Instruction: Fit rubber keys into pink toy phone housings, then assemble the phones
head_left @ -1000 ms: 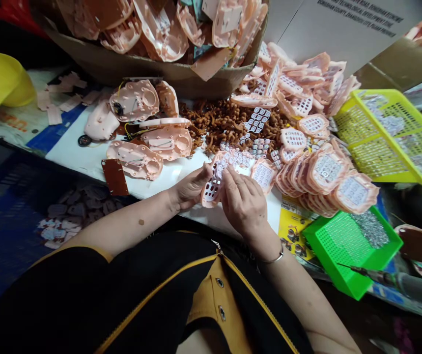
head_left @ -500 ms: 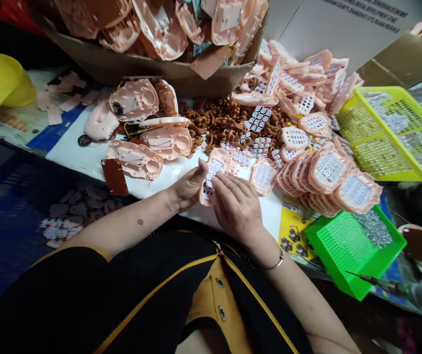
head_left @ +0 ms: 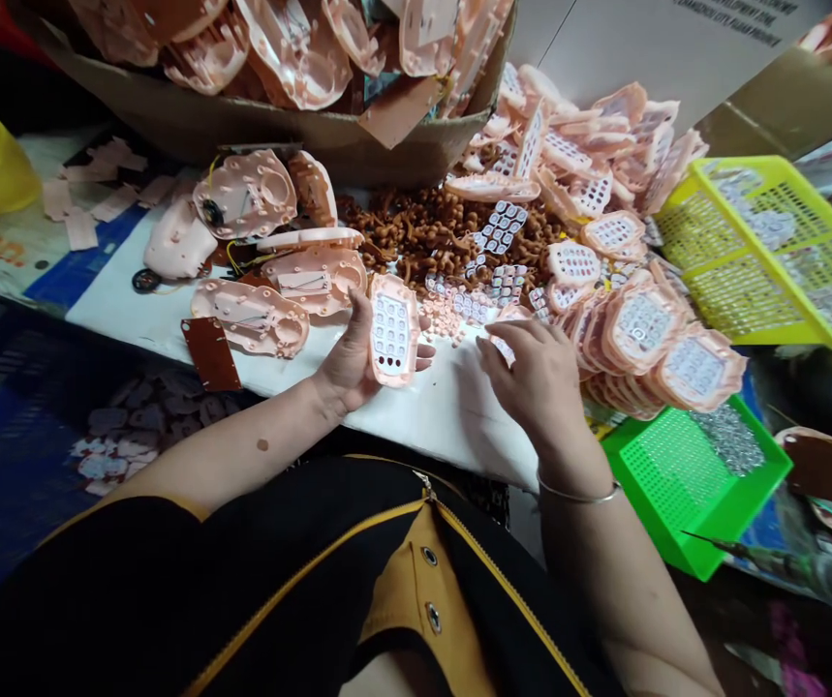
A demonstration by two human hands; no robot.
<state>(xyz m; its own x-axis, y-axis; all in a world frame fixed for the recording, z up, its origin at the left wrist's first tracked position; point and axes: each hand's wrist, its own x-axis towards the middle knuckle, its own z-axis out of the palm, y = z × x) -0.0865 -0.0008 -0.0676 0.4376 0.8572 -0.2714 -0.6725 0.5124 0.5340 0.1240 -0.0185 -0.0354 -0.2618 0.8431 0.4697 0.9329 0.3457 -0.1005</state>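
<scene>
Pink plastic panel (head_left: 393, 334) lies face up in our left hand (head_left: 347, 363), thumb along 1 edge and fingers behind, so we judge that this grasp supports it and leaves its key side exposed. Our right hand (head_left: 542, 382), fingers curled, is over a second panel (head_left: 514, 313) on the white sheet (head_left: 445, 416); we cannot tell whether it grips anything. Small pink buttons (head_left: 441, 315) and the brown parts (head_left: 422, 218) lie beyond our hands, presumably for short reach. The panel stack (head_left: 637, 329) stands to our right, probably overlapped to save space. We count 3 dark holes at the near end of the held panel, 3 shells (head_left: 250, 315) with insides plainly exposed, 2 black discs (head_left: 145, 281), 1 brown board (head_left: 210, 353), 1 cardboard box (head_left: 277, 145), 1 yellow basket (head_left: 724, 290) and 1 green basket (head_left: 640, 460). We cannot count the stacked panels, buttons or brown parts reliably; they overlap.
</scene>
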